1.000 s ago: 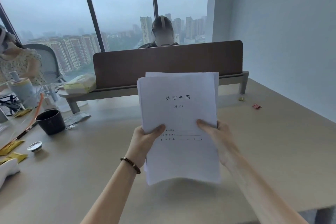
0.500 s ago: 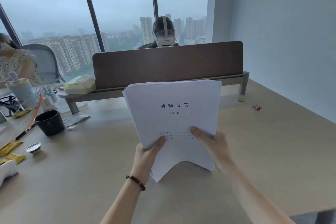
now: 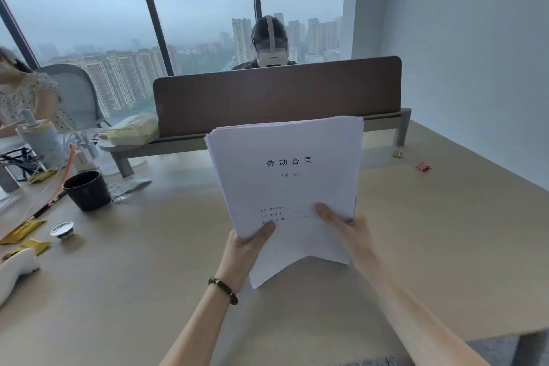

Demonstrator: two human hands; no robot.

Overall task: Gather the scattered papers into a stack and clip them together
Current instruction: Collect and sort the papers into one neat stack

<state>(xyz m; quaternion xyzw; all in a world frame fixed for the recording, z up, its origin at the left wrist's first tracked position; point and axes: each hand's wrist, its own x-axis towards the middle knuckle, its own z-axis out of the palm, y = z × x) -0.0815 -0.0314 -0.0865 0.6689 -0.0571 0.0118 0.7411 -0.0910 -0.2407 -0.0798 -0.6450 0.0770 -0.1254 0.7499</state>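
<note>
A stack of white papers (image 3: 288, 184) with black printed characters on the top sheet is held up above the beige desk (image 3: 430, 232). My left hand (image 3: 246, 249) grips its lower left part, thumb on the front. My right hand (image 3: 347, 229) grips the lower right part, thumb across the front sheet. The bottom edge bows upward in the middle, and the sheet edges at the top are slightly fanned. A red binder clip (image 3: 424, 167) and a yellow binder clip (image 3: 397, 154) lie on the desk at the far right.
A brown divider panel (image 3: 276, 92) stands across the back, with a person in a headset behind it. At the left are a black cup (image 3: 87, 190), a small foil cup (image 3: 62, 230), yellow packets (image 3: 20, 232), cables and another person.
The stack has dropped lower and tilted left, and its bottom edge now bows upward between my hands. Both hands have kept their grip.
</note>
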